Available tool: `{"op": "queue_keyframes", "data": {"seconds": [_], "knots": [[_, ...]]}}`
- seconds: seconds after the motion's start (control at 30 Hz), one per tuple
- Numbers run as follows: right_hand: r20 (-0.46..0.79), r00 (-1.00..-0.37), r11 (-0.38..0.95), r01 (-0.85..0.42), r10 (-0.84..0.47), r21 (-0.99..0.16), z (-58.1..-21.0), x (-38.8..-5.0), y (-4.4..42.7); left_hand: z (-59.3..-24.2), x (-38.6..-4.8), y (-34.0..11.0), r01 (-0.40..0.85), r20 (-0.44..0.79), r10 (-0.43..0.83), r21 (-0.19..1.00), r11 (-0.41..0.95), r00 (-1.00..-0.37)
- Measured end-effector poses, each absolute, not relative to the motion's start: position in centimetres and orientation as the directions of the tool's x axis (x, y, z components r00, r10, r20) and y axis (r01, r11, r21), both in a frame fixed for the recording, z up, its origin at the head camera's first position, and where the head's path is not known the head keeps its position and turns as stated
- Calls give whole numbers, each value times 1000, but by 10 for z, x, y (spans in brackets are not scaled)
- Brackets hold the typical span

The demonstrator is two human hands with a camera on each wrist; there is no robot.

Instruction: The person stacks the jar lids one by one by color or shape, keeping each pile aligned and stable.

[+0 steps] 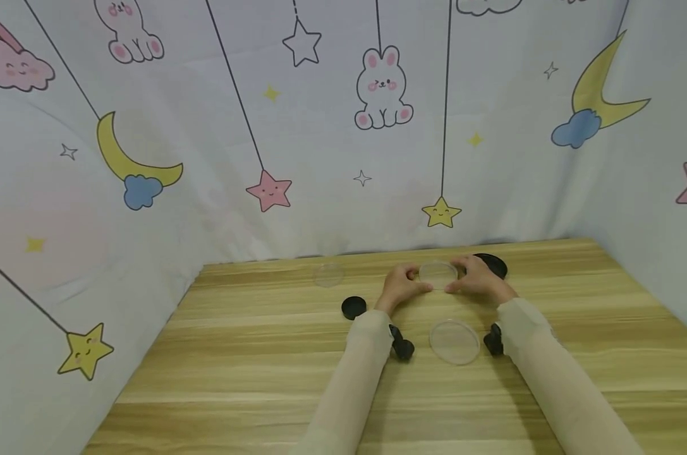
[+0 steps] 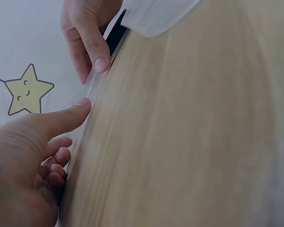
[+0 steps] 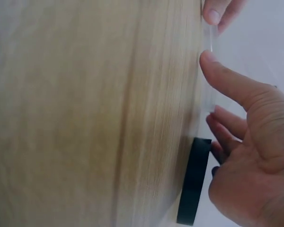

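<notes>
Near the table's back edge lies a clear round dish (image 1: 438, 272), with a hand at each side of it. My left hand (image 1: 402, 285) holds its left rim between thumb and curled fingers. My right hand (image 1: 476, 277) grips the opposite rim; in the right wrist view its thumb and fingers (image 3: 227, 124) curve round the clear edge (image 3: 209, 90). In the left wrist view both thumbs are close to the thin clear rim (image 2: 92, 84). A larger black round lid (image 1: 493, 265) sits just behind and right of my right hand, partly hidden by it.
Closer to me, between my forearms, lies another clear round piece (image 1: 454, 342). A small black round piece (image 1: 354, 308) is left of my left wrist. Farther back left is a faint clear disc (image 1: 328, 275). A printed curtain (image 1: 320, 139) hangs behind the wooden table (image 1: 235, 379).
</notes>
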State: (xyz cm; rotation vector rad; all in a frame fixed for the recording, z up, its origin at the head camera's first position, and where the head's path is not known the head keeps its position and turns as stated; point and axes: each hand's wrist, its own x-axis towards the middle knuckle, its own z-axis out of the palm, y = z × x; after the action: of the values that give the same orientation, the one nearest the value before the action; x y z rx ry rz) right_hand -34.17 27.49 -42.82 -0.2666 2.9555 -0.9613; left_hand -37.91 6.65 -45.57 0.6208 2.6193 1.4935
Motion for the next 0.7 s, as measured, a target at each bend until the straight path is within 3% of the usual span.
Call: {"op": "queue_keyframes", "data": {"seconds": [0.3, 0.7], "knots": [[27, -986, 787, -149, -166, -599, -423, -342, 273, -452, -378, 65, 280, 140, 365, 887, 367, -920], [16, -987, 699, -125, -161, -704, -406, -333, 275, -433, -370, 59, 257, 130, 401, 924, 281, -907]]}}
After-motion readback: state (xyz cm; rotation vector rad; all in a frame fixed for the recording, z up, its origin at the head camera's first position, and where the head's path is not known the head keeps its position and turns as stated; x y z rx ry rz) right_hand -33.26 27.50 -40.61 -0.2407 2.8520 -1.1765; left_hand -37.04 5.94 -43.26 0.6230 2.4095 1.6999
